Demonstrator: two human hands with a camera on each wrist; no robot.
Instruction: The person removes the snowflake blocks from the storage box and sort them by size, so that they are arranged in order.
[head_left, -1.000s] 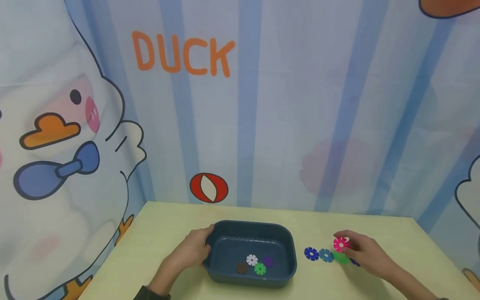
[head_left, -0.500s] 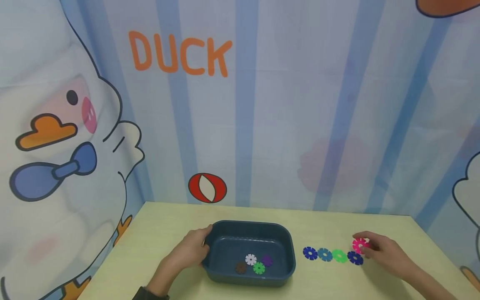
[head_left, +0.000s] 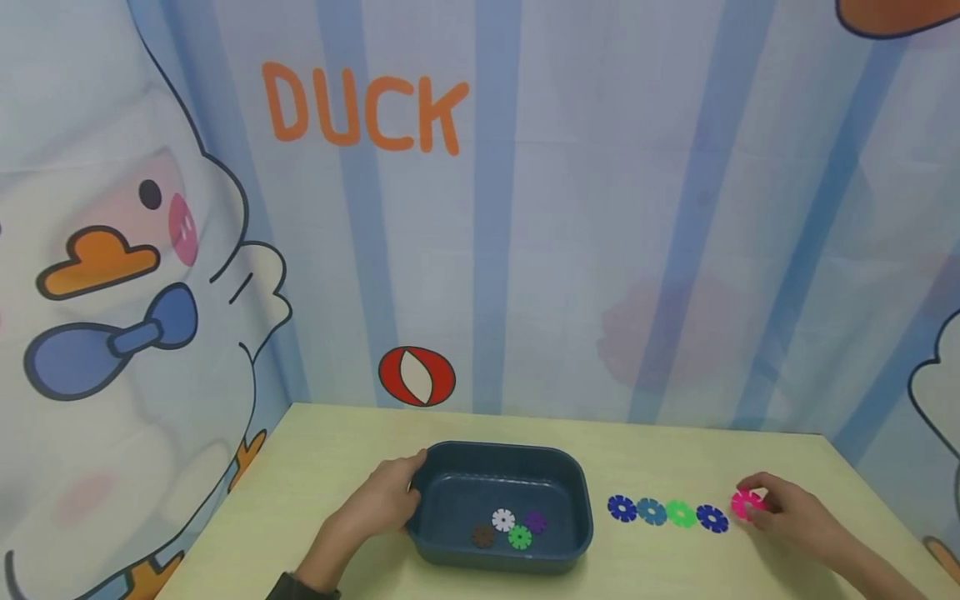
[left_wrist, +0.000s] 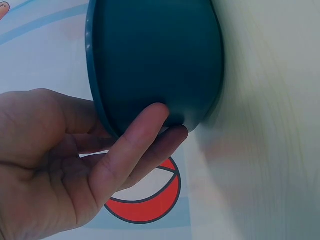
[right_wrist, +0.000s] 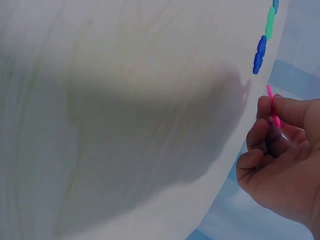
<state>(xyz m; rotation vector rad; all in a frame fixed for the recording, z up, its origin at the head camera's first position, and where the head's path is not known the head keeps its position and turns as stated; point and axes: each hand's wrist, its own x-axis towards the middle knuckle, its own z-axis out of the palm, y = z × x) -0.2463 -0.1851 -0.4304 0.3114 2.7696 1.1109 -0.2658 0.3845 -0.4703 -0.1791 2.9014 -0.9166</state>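
Observation:
A pink snowflake building disc [head_left: 745, 505] is pinched between thumb and fingertip of my right hand [head_left: 798, 518]. In the right wrist view the disc [right_wrist: 276, 119] is seen edge-on, apparently just above the table. It is at the right end of a row made of a dark blue disc [head_left: 622, 508], a lighter blue disc [head_left: 651, 512], a green disc [head_left: 681, 514] and another dark blue disc [head_left: 712, 518]. My left hand [head_left: 378, 500] grips the left end of a dark blue-grey basin [head_left: 495, 460]; the left wrist view shows fingers against its outer wall [left_wrist: 155, 60].
Inside the basin lie a white disc [head_left: 503, 520], a brown disc [head_left: 483, 536], a green disc [head_left: 520, 537] and a purple disc [head_left: 536, 522]. The pale yellow table [head_left: 352, 433] ends at a printed duck curtain [head_left: 570, 250] behind and at the sides.
My right hand has carried the pink disc rightward, past the green and dark blue discs, and lower beside the row's end. The left hand and basin stay put.

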